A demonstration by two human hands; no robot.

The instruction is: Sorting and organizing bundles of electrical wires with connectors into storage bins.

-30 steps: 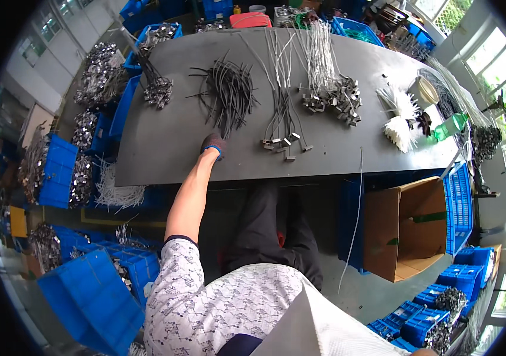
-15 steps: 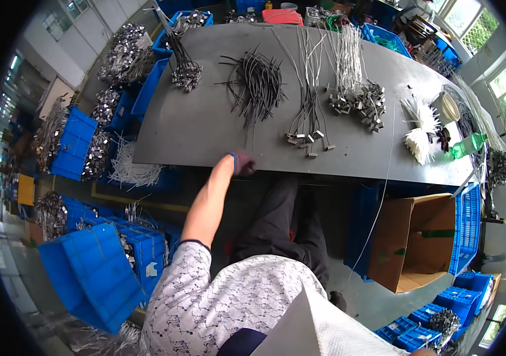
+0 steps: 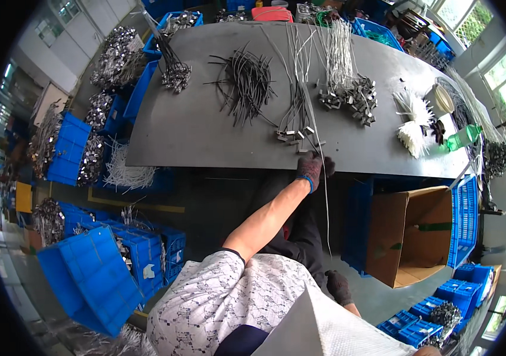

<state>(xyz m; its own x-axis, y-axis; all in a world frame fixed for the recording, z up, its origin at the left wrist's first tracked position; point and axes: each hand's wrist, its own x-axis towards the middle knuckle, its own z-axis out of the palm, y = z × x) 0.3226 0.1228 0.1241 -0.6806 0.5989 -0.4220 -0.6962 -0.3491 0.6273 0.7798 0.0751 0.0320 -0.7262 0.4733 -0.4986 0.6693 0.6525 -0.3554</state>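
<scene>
My left hand, in a dark reddish knit glove with a blue cuff, is closed at the table's front edge. A thin pale wire passes through its fingers and hangs down below the edge. Just beyond the fingers lie metal blocks on the ends of several long wires. Low beside my body is my right hand, in a dark glove, away from the table; how its fingers are set is unclear.
The grey table also bears a pile of black strands, a white bundle, a green bottle and more block-ended wires. An open cardboard box stands below right; blue crates stand left.
My left hand has moved right along the table edge to the metal blocks. A pale strand now runs through it; the one hanging further right is gone. More of my right hand shows.
</scene>
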